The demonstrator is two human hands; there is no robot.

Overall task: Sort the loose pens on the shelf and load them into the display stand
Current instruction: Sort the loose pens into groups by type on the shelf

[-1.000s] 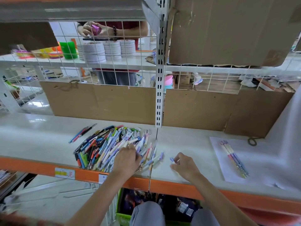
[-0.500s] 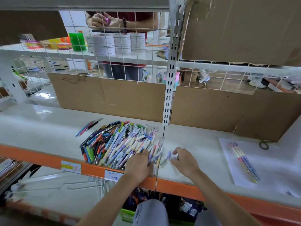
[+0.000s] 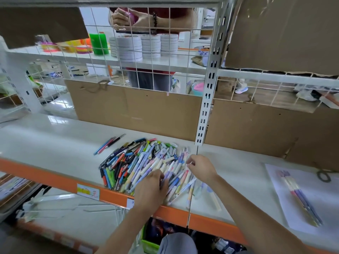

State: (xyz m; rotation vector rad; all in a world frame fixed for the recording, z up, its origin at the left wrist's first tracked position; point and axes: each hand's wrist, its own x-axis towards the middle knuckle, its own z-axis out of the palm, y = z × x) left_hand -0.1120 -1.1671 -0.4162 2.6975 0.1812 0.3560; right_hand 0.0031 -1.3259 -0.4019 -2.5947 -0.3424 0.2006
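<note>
The pile of loose pens [image 3: 145, 162] lay on the white shelf [image 3: 55, 143]. The left hand [image 3: 150, 189] rested on the pile's near edge, fingers curled among pens; the right hand [image 3: 200, 168] pinched something small at its right edge, the item too small to identify.

White wire-backed shelving [image 3: 207, 107], cardboard panels [image 3: 135, 114]

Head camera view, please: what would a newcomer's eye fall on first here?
First the big heap of loose pens at the front of the white shelf, with the left hand resting on its near edge and the right hand pinching something small at its right side. Next, a few matching pens lie sorted on a white sheet to the right. Behind the wire grid stand stacks of white tape rolls.
</note>
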